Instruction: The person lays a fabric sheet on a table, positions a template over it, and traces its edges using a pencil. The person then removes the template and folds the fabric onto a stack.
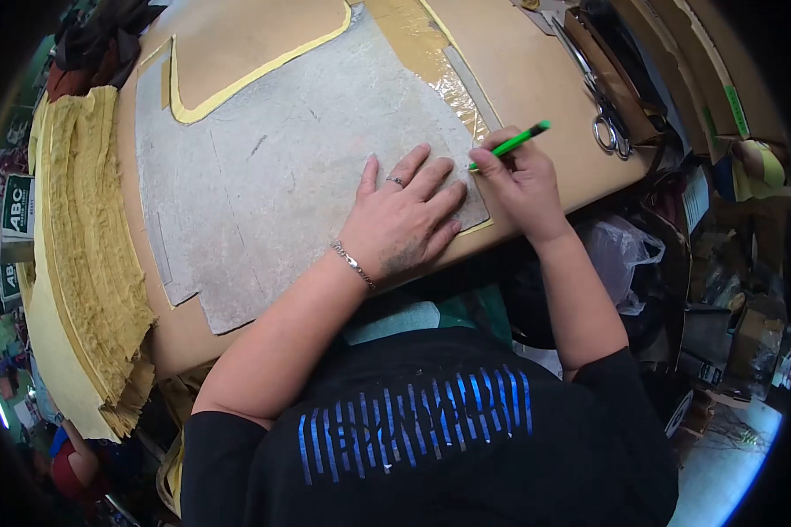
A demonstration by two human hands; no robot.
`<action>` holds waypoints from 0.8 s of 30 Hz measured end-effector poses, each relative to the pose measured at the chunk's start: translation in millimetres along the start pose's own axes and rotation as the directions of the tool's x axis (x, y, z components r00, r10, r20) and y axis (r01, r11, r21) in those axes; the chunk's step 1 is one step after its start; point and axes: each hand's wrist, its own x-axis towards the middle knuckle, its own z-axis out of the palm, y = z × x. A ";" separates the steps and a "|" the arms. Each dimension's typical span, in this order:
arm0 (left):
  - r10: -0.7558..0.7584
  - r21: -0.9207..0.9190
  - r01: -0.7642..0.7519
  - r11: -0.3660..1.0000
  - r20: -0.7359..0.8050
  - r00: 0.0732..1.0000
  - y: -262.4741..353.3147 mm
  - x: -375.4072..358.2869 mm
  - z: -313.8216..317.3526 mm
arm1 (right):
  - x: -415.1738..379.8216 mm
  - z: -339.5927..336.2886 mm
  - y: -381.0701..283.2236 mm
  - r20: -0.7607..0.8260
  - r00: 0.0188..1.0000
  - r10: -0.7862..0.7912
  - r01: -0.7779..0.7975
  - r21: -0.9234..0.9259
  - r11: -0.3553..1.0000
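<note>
My left hand point(409, 206) lies flat with fingers spread on a worn grey pattern piece point(264, 184), pressing near its right end. It wears a ring and a bracelet. My right hand point(529, 191) is closed around a bright green pen point(517, 141). The pen's lower end is at the right edge of the pattern, beside my left fingertips. Under the pattern lies yellow material point(264, 75), showing as a narrow border along the curved cutout and at the lower right. Brown tape point(413, 39) covers part of the pattern's upper right.
A brown work surface point(536, 79) extends under the pattern. Scissors point(605, 119) lie at its right side beside a cardboard box point(628, 88). A thick stack of yellow material point(88, 237) stands at the left edge. A plastic bag point(615, 259) hangs below on the right.
</note>
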 end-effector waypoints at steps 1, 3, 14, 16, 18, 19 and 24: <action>0.001 0.004 -0.001 1.000 0.000 1.000 -0.2 -0.1 0.5 | 2.1 -0.9 -1.7 0.011 1.000 0.023 -0.023 0.002 1.000; 0.009 0.007 -0.009 1.000 0.000 1.000 -0.1 -2.3 1.7 | 3.6 -13.8 4.7 -0.035 0.988 0.151 -0.147 0.110 0.983; 0.012 -0.071 -0.021 0.997 -0.123 0.992 -8.1 -7.1 17.7 | 3.8 -40.2 15.3 -0.073 0.983 0.167 -0.173 -0.093 0.981; -0.016 -0.108 0.006 0.994 -0.088 0.996 -7.6 -7.4 14.0 | 2.6 -71.4 35.4 -0.159 0.979 0.131 -0.150 -0.118 0.982; -0.019 -0.155 0.004 0.988 -0.095 0.995 -8.4 -6.9 17.4 | 0.3 -84.9 22.5 -0.317 0.936 0.153 -0.176 -0.046 0.983; -0.025 -0.227 0.006 0.974 -0.084 0.996 -11.0 -6.9 13.1 | -3.8 -93.9 21.2 -0.317 0.933 0.170 -0.181 -0.006 0.983; -0.071 -0.516 -0.151 0.843 -0.385 0.920 -57.9 -6.1 7.6 | -8.2 -94.3 12.9 -0.410 0.893 0.187 -0.200 0.011 0.980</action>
